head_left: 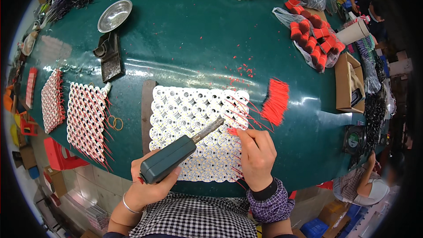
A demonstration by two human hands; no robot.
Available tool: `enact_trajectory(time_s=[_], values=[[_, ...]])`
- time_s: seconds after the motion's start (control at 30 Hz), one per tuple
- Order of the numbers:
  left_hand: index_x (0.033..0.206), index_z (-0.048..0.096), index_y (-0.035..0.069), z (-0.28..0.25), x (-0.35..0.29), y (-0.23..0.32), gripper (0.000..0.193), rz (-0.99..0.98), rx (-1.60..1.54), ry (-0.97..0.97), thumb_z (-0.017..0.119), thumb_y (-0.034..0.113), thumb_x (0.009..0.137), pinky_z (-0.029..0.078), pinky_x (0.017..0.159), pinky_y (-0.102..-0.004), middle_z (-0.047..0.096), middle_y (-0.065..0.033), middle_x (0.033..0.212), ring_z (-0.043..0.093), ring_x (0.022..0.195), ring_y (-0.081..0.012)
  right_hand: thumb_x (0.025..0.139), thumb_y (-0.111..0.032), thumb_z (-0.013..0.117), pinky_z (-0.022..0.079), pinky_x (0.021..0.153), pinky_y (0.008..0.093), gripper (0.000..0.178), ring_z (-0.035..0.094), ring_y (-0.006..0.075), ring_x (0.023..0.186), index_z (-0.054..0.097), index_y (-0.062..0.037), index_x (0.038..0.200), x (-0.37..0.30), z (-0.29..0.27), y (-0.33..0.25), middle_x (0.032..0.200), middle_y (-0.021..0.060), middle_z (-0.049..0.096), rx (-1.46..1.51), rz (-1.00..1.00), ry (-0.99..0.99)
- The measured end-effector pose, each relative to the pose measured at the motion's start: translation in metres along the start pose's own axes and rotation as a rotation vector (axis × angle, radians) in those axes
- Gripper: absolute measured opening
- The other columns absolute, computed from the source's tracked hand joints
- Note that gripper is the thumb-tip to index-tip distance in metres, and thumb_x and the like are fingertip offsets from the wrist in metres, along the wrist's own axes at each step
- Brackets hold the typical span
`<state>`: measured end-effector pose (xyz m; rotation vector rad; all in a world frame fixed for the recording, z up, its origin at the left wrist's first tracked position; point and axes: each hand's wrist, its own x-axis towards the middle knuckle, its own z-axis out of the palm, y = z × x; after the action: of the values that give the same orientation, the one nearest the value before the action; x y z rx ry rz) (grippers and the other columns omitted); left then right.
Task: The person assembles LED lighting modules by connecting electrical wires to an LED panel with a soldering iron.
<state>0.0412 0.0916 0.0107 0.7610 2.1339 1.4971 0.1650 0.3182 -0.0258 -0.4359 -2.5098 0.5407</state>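
Observation:
My left hand point(150, 188) is closed round the dark green body of a soldering gun point(169, 158). Its metal tip reaches up and right over a panel of round white LED boards point(176, 121) lying in front of me. My right hand point(258, 154), thumb and fingers pinched together, holds short red wires point(232, 131) at the panel's right side, close to the tip. Several red wires stick out from the boards along that side. Beyond my right hand lies a loose bundle of red wires point(276, 101).
Wired panels point(87, 121) lie at left beside rubber bands point(115, 123). Farther back are a metal bowl point(114, 16) and a dark metal stand point(110, 57). A bag of red wire bundles point(315, 39) and a cardboard box point(349, 83) sit at right. Another person point(368, 185) is beyond the table's right edge.

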Motion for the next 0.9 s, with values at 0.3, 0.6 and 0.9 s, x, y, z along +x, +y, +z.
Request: enact_trajectory(time_s=[0.3,0.6,0.9], values=[[0.098,0.072,-0.003,0.0022,0.0028,0.005,0.021,0.014,0.06,-0.057,0.076,0.0,0.077,0.047,0.056,-0.0249,0.065,-0.0062,0.078,0.059,0.061,-0.0112,0.073,0.007,0.072,0.05,0.063,0.0346,0.032,0.061,0.0244,0.077,0.07,0.0003,0.103,-0.0006,-0.0006,0.0001,0.09,0.0094,0.062,0.003,0.015,-0.016],[0.093,0.072,-0.002,0.0039,0.006,0.0034,0.017,0.013,0.108,-0.064,0.077,0.002,0.078,0.046,0.055,-0.0258,0.064,-0.0054,0.074,0.059,0.06,-0.0111,0.072,0.008,0.072,0.051,0.063,0.0342,0.032,0.061,0.0242,0.077,0.07,0.0004,0.104,0.0003,0.0003,-0.0001,0.09,0.0095,0.062,-0.017,0.014,-0.029],[0.092,0.072,-0.002,-0.0011,0.0033,0.0041,0.017,0.173,0.227,-0.069,0.077,0.0,0.076,0.047,0.054,-0.028,0.065,-0.0077,0.076,0.06,0.06,-0.018,0.073,0.008,0.071,0.051,0.063,0.0341,0.032,0.061,0.0242,0.078,0.071,0.001,0.104,0.0007,0.0006,-0.001,0.089,0.0098,0.061,-0.015,0.024,-0.032]])
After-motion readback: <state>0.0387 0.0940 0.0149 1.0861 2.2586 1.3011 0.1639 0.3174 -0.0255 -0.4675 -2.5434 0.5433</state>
